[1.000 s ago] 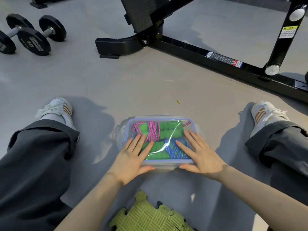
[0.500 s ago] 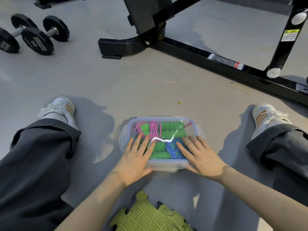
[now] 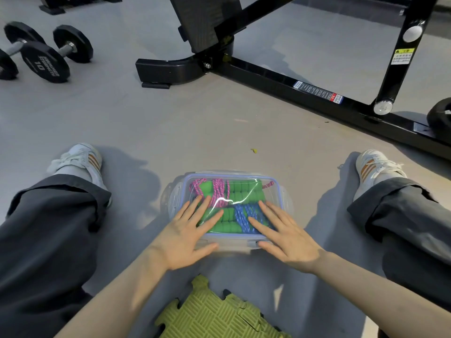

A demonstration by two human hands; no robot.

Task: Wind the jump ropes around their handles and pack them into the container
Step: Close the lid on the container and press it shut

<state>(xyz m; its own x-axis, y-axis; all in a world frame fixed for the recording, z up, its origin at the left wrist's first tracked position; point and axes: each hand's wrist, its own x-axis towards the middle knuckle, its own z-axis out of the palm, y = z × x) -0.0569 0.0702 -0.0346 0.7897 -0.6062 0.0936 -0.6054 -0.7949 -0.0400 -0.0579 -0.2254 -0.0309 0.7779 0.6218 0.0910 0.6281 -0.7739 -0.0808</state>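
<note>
Loose dark grey trousers (image 3: 48, 240) cover both legs, with broad stitched hems at the ankles. The left sneaker (image 3: 78, 158) and right sneaker (image 3: 375, 164) are white, laced, with orange-brown side stripes. Pale grey socks (image 3: 70, 171) show above them. The left hand (image 3: 183, 240), right hand (image 3: 288, 242) and forearms (image 3: 109, 296) are bare

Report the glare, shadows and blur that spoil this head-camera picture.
Head view: a white glare streak crosses the clear lid above the pink rope. Head view: soft shadows lie on the grey floor beside both legs. Head view: the left forearm looks smeared near the bottom edge, while the print on the dumbbell stays readable.
</note>
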